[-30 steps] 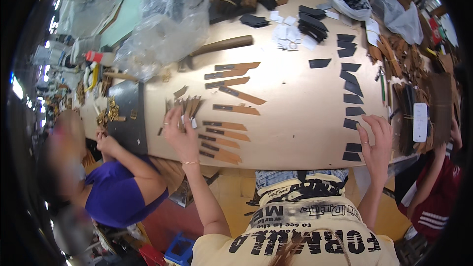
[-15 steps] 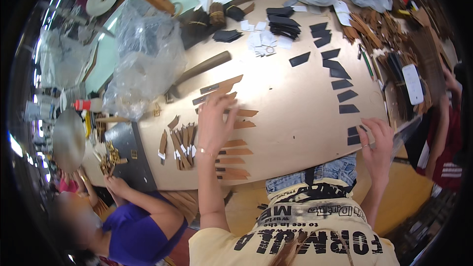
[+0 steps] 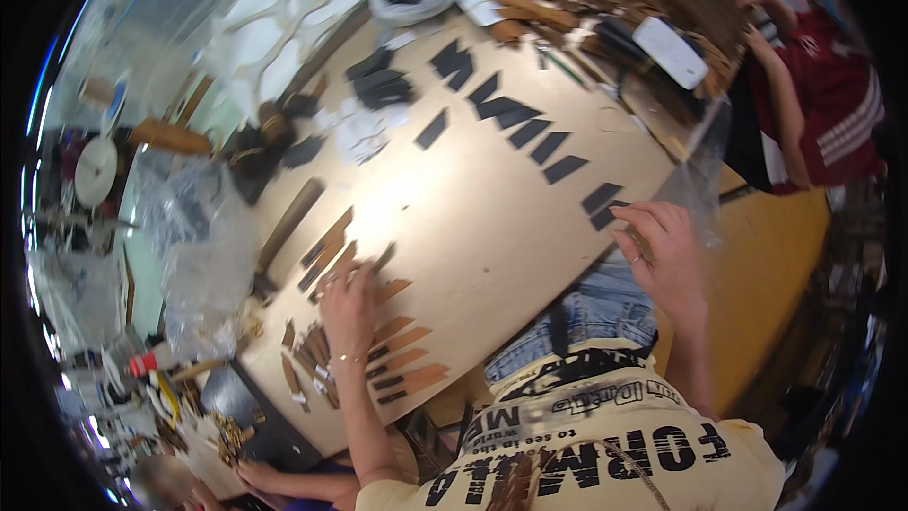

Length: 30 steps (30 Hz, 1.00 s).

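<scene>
Head view: has left hand bent narrow beside tan dark-ended strips, fanned to its right with long axes rising rightward; cannot tell whether gripping any. Has right hand half-curled, equally unclear, just below-right of black parallelogram pieces.

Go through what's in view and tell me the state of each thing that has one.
Left hand: fingers bent over the tan strips, grip unclear.
Right hand: fingers bent beside the dark pieces, grip unclear.
Tan strips: spread out, partly covered.
Dark pieces: laid in a staggered line.
Dark stack: piled up.
Hammer: lying down.
Clear plastic bag: crumpled.
White bag: open, dark contents showing.
</scene>
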{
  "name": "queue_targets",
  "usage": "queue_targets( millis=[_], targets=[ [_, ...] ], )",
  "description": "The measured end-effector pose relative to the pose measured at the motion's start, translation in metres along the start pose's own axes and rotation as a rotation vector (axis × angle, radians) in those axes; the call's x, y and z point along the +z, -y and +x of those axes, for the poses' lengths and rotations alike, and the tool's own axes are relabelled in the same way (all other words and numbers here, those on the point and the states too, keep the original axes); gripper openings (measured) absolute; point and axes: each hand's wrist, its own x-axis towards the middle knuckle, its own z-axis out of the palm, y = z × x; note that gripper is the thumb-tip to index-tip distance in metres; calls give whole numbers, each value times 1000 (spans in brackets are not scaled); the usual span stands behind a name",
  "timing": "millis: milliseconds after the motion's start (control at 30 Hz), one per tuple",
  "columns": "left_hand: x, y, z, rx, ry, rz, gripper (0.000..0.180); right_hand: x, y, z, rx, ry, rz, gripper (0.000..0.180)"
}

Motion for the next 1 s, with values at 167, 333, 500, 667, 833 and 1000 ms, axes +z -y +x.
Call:
queue_targets(
  millis=[167, 333, 500, 667, 833, 1000],
  targets=[
    [-20, -45, 19, -280, -159, -370, 11, -16, -37, -18, 210, -53, 142, 26],
    [-16, -151, 34, -297, 160, -1150, 17, -9, -60, -11, 445, 121, 862, 39],
    [24, -224, 77, -274, 790, -1655, 26, 3, -62, 9, 416, 433, 1307, 39],
    [27, -234, 82, -429, 668, -1641, 30, 9, -79, 28, 450, 465, 1231, 26],
    [37, -227, 76, -546, 530, -1523, 30, 19, -93, 31, 513, 338, 1165, 21],
    [49, -233, 74, -619, 422, -1551, 26, 29, -88, 35, 451, 359, 1042, 18]
  ],
)
